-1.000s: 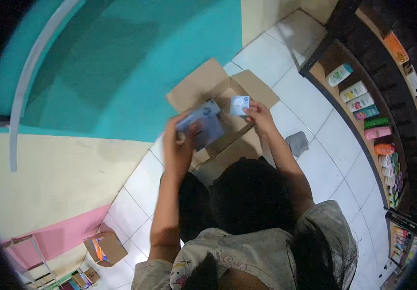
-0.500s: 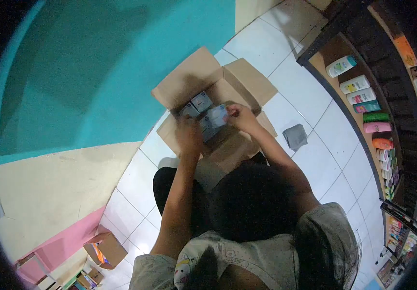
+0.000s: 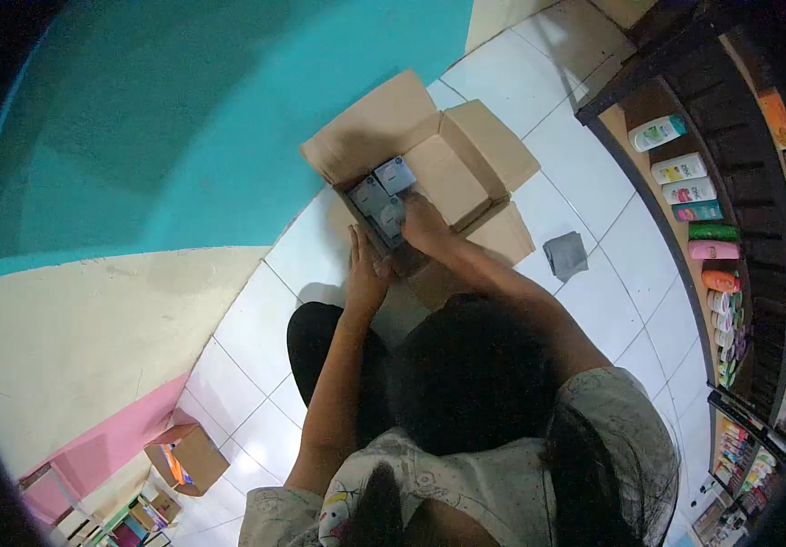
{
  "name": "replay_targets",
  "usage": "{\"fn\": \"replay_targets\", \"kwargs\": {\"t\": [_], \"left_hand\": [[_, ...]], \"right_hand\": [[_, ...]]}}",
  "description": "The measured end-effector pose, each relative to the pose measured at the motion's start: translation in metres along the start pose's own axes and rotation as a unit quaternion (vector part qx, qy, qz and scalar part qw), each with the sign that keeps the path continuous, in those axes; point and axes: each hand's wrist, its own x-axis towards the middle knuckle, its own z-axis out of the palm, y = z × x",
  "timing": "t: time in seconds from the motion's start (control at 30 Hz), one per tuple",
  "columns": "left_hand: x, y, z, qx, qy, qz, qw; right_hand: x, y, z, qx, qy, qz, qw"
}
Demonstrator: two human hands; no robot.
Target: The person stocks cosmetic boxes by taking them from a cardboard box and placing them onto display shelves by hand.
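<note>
An open cardboard box (image 3: 443, 169) stands on the tiled floor with its flaps folded out. Several small grey-blue packages (image 3: 395, 175) sit together in its left part. My right hand (image 3: 422, 223) reaches into the box beside these packages, its fingertips hidden against them. Fingers extended, my left hand (image 3: 368, 273) lies against the near left side of the box and holds nothing.
Folded grey cloth (image 3: 565, 256) lies on the floor right of the box. Shelves with bottles (image 3: 681, 168) run along the right side. A teal and cream wall (image 3: 183, 164) rises at the left. Another open carton (image 3: 200, 459) stands at the lower left.
My left hand has come back from the packages to the box's near left side. My right hand has moved left and down, and the package it held now lies lower among the others.
</note>
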Motion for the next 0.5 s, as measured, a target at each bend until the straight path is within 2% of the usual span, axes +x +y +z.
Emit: {"fn": "replay_targets", "kwargs": {"t": [0.07,0.17,0.27,0.37,0.47,0.5], "left_hand": [[-0.002,0.0,-0.003,-0.005,-0.002,0.003,1.0],[-0.004,-0.003,-0.004,-0.006,-0.001,0.008,1.0],[-0.006,-0.005,-0.002,-0.002,0.003,0.015,1.0],[-0.005,-0.006,-0.001,0.0,0.007,0.027,1.0],[-0.004,-0.006,-0.003,-0.012,0.006,0.038,0.999],[-0.004,-0.006,-0.003,-0.014,0.005,0.036,0.999]], "right_hand": [[-0.003,0.003,0.008,0.008,0.099,-0.031,0.995],[0.005,0.019,-0.009,0.086,0.027,-0.075,0.993],[0.019,0.021,-0.027,0.146,0.019,0.072,0.987],[0.05,0.038,-0.014,0.185,0.198,0.009,0.962],[0.072,0.037,-0.018,0.189,-0.007,0.047,0.981],[0.074,0.034,-0.015,0.154,0.034,0.015,0.987]]}}
